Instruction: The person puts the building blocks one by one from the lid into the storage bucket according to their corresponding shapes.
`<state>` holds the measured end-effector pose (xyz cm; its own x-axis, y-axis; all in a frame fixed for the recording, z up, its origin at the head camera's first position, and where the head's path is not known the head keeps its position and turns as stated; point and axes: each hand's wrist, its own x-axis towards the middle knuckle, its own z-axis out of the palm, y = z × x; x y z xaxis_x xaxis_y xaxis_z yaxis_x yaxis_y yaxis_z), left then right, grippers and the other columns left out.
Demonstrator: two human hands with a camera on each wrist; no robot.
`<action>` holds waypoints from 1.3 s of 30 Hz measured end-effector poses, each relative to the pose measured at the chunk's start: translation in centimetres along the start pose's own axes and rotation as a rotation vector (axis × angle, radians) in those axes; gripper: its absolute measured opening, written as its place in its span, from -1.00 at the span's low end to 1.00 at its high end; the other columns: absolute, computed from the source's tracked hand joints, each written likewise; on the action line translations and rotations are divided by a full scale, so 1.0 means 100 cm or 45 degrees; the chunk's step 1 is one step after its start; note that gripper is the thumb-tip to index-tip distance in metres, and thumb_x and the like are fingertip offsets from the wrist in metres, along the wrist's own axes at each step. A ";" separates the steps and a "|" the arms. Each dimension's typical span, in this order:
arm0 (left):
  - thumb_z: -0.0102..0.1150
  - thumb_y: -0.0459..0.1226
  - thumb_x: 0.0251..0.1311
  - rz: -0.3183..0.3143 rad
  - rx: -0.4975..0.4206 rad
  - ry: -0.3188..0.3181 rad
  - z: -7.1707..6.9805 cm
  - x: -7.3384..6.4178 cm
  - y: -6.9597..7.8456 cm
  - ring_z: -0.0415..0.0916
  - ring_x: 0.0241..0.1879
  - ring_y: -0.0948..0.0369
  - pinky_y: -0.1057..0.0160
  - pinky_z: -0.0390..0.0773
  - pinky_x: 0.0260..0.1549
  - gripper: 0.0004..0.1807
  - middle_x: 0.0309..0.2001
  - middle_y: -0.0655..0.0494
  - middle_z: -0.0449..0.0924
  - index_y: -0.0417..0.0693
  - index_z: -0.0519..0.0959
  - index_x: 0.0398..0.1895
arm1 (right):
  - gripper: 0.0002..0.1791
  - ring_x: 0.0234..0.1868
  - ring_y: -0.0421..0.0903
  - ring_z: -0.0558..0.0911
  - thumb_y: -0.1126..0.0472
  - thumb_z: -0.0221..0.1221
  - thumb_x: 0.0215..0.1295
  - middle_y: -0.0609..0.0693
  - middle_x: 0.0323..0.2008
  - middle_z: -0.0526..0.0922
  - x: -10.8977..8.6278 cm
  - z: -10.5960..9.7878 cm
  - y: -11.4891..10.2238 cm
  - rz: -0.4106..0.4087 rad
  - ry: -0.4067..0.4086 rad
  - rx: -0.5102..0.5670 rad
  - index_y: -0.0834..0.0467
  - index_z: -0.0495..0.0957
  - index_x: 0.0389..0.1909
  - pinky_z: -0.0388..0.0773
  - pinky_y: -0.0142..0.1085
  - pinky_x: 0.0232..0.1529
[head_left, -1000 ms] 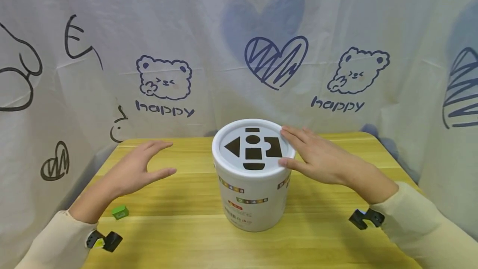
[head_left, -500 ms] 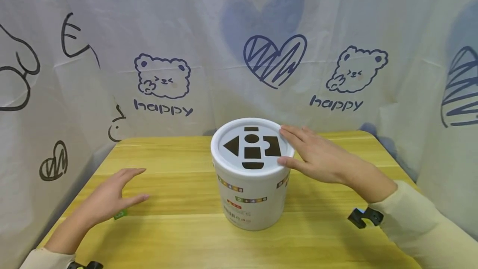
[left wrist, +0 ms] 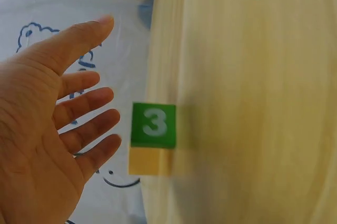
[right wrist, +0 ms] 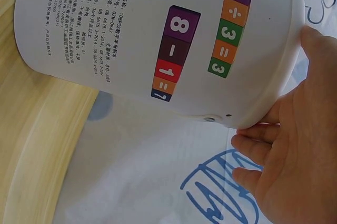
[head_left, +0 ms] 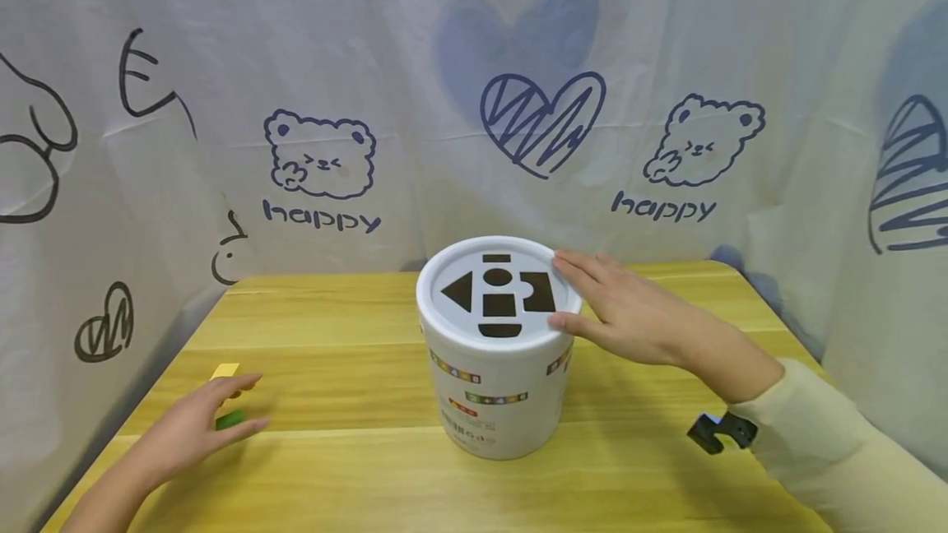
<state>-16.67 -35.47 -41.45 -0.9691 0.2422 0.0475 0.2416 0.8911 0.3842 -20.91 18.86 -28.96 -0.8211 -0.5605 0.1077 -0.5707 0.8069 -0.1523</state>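
Green and square-faced, a block marked 3 (left wrist: 154, 125) lies just ahead of the left hand (head_left: 181, 430), which has come down spread and empty, seemingly within grasp of it and a boxy yellow block (left wrist: 145, 161), while the outstretched right hand (head_left: 633, 311) touches a white cylindrical bucket (head_left: 511, 426).

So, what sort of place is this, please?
Perhaps a cloth-screened play corner: a printed cloth hangs behind a wood-grained table, which holds a white bucket with shaped holes in its lid and a green block marked 3.
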 end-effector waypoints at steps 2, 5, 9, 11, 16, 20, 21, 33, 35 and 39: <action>0.27 0.16 0.15 -0.007 -0.022 -0.005 0.002 -0.001 -0.004 0.46 0.08 -0.25 -0.26 0.50 -0.07 -0.14 0.20 -0.25 0.46 -0.27 0.37 0.33 | -0.05 0.49 0.28 -0.07 -0.43 -0.17 0.38 0.03 0.54 -0.06 0.000 0.000 0.000 0.001 0.000 0.004 0.10 -0.08 0.56 -0.06 0.16 0.43; 0.29 0.13 0.15 -0.010 -0.046 -0.011 0.005 -0.003 -0.012 0.49 0.03 -0.20 -0.21 0.54 -0.09 -0.18 0.17 -0.23 0.48 -0.29 0.40 0.29 | -0.05 0.48 0.28 -0.06 -0.42 -0.16 0.38 0.03 0.54 -0.05 0.000 0.001 0.000 -0.007 0.005 0.009 0.10 -0.07 0.56 -0.04 0.17 0.42; 0.30 0.09 0.16 -0.013 -0.072 -0.033 0.009 -0.005 -0.020 0.51 0.00 -0.17 -0.17 0.56 -0.11 -0.22 0.12 -0.23 0.52 -0.33 0.43 0.26 | -0.06 0.48 0.27 -0.04 -0.41 -0.15 0.38 0.05 0.53 -0.03 0.000 0.001 0.000 -0.026 0.018 0.008 0.11 -0.05 0.56 -0.01 0.17 0.41; 0.30 0.08 0.17 -0.025 -0.081 -0.042 0.011 -0.006 -0.024 0.53 -0.02 -0.13 -0.11 0.58 -0.12 -0.23 0.10 -0.20 0.55 -0.32 0.43 0.26 | -0.06 0.49 0.25 -0.03 -0.41 -0.15 0.38 0.05 0.54 -0.03 0.001 0.001 0.000 -0.032 0.022 0.003 0.12 -0.05 0.56 0.00 0.16 0.41; 0.30 0.07 0.17 -0.066 -0.079 -0.046 0.013 -0.009 -0.028 0.57 -0.09 0.01 0.08 0.62 -0.20 -0.29 0.05 -0.14 0.58 -0.26 0.48 0.23 | -0.05 0.49 0.22 -0.02 -0.42 -0.16 0.38 0.04 0.54 -0.03 0.001 0.002 0.001 -0.042 0.031 -0.006 0.13 -0.05 0.55 0.02 0.14 0.42; 0.28 0.02 0.21 -0.110 -0.095 -0.076 0.012 -0.009 -0.030 0.58 -0.13 0.09 0.13 0.62 -0.22 -0.38 0.02 -0.07 0.59 -0.22 0.52 0.20 | -0.05 0.49 0.21 -0.01 -0.42 -0.16 0.38 0.03 0.54 -0.03 0.001 0.003 0.001 -0.046 0.038 -0.003 0.13 -0.04 0.55 0.01 0.13 0.42; 0.28 0.00 0.22 -0.115 -0.099 -0.082 0.012 -0.009 -0.031 0.58 -0.14 0.09 0.11 0.63 -0.22 -0.40 0.01 -0.06 0.59 -0.22 0.52 0.19 | -0.05 0.49 0.22 -0.02 -0.42 -0.16 0.38 0.03 0.54 -0.04 0.001 0.003 0.001 -0.043 0.034 -0.001 0.13 -0.04 0.55 0.00 0.14 0.42; 0.22 -0.08 0.29 -0.068 -0.014 -0.055 0.012 -0.006 -0.030 0.60 -0.15 0.05 -0.05 0.61 -0.18 -0.55 -0.03 -0.06 0.64 -0.14 0.58 0.14 | -0.06 0.49 0.21 -0.01 -0.41 -0.15 0.38 0.05 0.53 -0.03 0.001 0.002 0.001 -0.039 0.037 0.003 0.13 -0.04 0.55 0.02 0.15 0.42; 0.20 -0.05 0.30 -0.076 -0.019 -0.066 0.011 -0.004 -0.026 0.60 -0.17 0.07 -0.04 0.61 -0.20 -0.53 -0.03 -0.05 0.64 -0.14 0.57 0.16 | -0.05 0.49 0.21 -0.02 -0.41 -0.15 0.38 0.05 0.54 -0.03 0.001 0.002 0.001 -0.038 0.035 0.001 0.13 -0.04 0.55 0.01 0.15 0.42; 0.17 -0.02 0.32 -0.067 -0.048 -0.090 0.006 0.003 -0.013 0.59 -0.21 0.11 0.03 0.63 -0.25 -0.49 -0.02 -0.05 0.63 -0.16 0.55 0.19 | -0.06 0.49 0.21 -0.02 -0.41 -0.15 0.38 0.04 0.54 -0.05 0.001 0.002 0.001 -0.035 0.034 0.002 0.12 -0.05 0.56 0.02 0.15 0.41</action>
<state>-17.25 -36.30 -42.48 -0.9741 0.2227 -0.0381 0.1867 0.8886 0.4189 -21.01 18.82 -29.19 -0.8048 -0.5772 0.1382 -0.5931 0.7909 -0.1507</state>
